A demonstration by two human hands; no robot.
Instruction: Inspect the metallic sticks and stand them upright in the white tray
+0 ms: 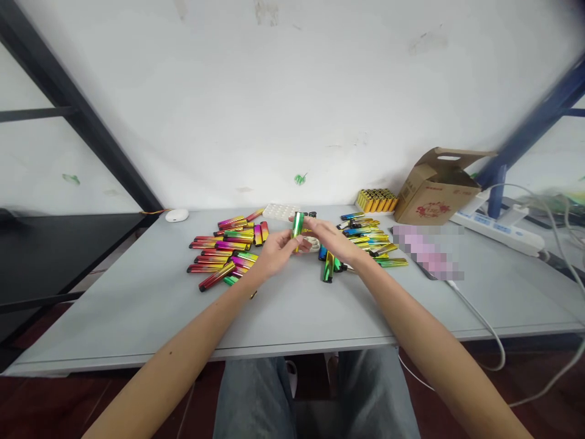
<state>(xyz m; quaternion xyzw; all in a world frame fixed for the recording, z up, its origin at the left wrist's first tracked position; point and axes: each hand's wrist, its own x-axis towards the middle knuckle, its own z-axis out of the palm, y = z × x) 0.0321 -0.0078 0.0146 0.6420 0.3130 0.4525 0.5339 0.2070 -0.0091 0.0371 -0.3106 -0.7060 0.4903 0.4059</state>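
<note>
- We see the left hand (276,253) with its grip clamped on a shiny green tube (298,224), thumb on the near side, leaving the top end free.
- The tube is above the middle of the grey surface (274,329), nearly upright, in front of us; we judge this puts it within easy reach of both hands.
- The right hand (336,239) is at the tube's side, fingers stretched out towards it; we cannot tell whether its grip is closed on anything.
- To the left lies a loose heap of red, gold and purple tubes (217,277), and to the right a heap of blue, green and gold tubes (370,239); we take the gap between as working room.
- At the back, yellow cylinders (377,200) stand packed upright, probably to keep them from rolling, beside an open cardboard box (432,198).
- A white tray (280,211) with round hollows lies near the wall, behind the hands.
</note>
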